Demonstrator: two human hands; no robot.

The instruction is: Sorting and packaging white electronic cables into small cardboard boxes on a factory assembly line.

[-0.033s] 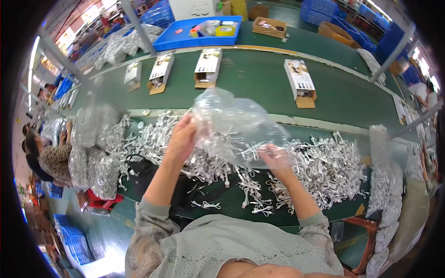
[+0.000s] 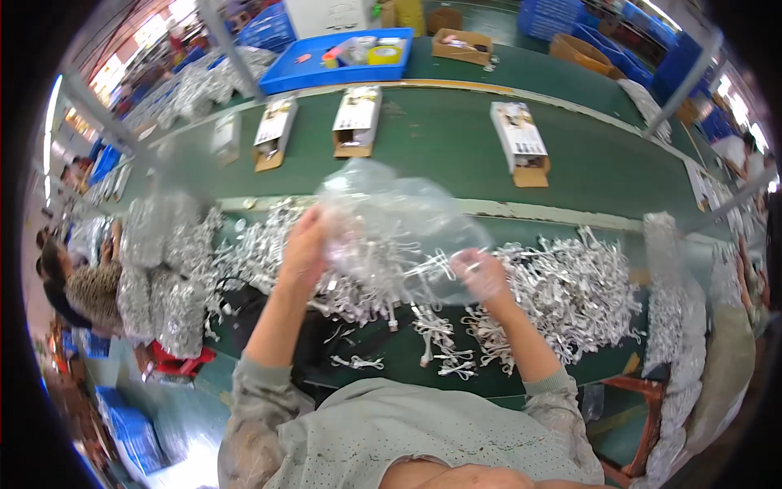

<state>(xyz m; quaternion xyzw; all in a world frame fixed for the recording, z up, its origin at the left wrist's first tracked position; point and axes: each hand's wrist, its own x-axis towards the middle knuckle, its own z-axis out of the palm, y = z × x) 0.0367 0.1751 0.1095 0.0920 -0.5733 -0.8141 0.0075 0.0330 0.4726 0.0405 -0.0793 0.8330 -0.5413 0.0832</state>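
Note:
A large clear plastic bag [image 2: 391, 224] is held up over the green table [image 2: 440, 155]. My left hand [image 2: 305, 244] grips its left side and my right hand [image 2: 481, 273] grips its lower right side, with plastic over the fingers. Small white coiled cables [image 2: 366, 281] show through the bag's lower part. Beneath and around my hands lies a wide heap of white bundled cables [image 2: 570, 297]. A few loose cable bundles [image 2: 444, 346] sit on the table's near edge.
Three open cardboard boxes [image 2: 355, 122] [image 2: 274, 134] [image 2: 521, 143] lie on the green belt beyond. A blue tray [image 2: 285, 77] with tape rolls stands at the back. Filled clear bags [image 2: 163, 269] pile up at left, where a person [image 2: 77, 281] sits. More bags hang at right [image 2: 676, 326].

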